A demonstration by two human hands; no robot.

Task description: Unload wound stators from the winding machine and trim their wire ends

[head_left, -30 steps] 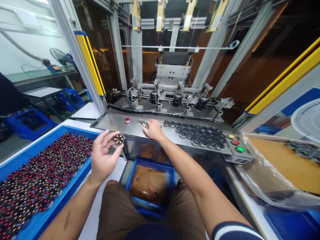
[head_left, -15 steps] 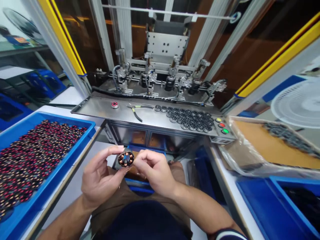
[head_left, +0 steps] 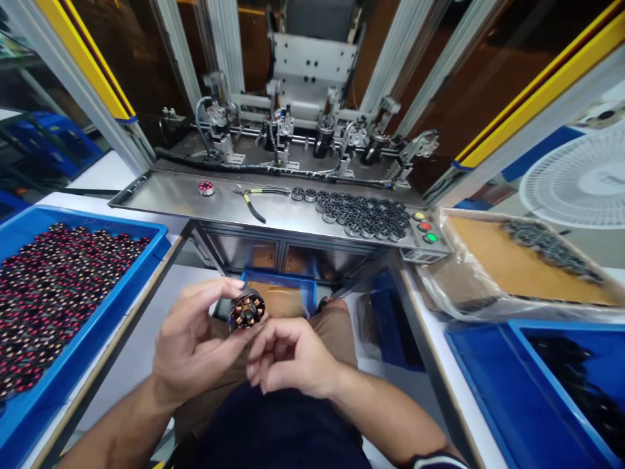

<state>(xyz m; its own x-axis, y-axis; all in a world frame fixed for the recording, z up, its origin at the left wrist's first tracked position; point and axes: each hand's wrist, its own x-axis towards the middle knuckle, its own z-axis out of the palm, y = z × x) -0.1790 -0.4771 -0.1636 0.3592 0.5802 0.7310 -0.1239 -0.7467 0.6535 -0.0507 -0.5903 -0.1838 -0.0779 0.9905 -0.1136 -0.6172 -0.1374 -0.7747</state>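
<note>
From afar, I gripped a coil [head_left: 249, 310] before the shelf's [head_left: 173, 189] front edge with the left hand [head_left: 192, 345], where a nudge from the half-curled right hand [head_left: 297, 359], its hold unclear, could have dislodged it.

Left hand [head_left: 188, 348]: thumb and fingers set in a pinch grip. Right hand [head_left: 295, 358]: fingers loosely curled, beside the left. Both forearms [head_left: 390, 407] bare, angled inward.
</note>
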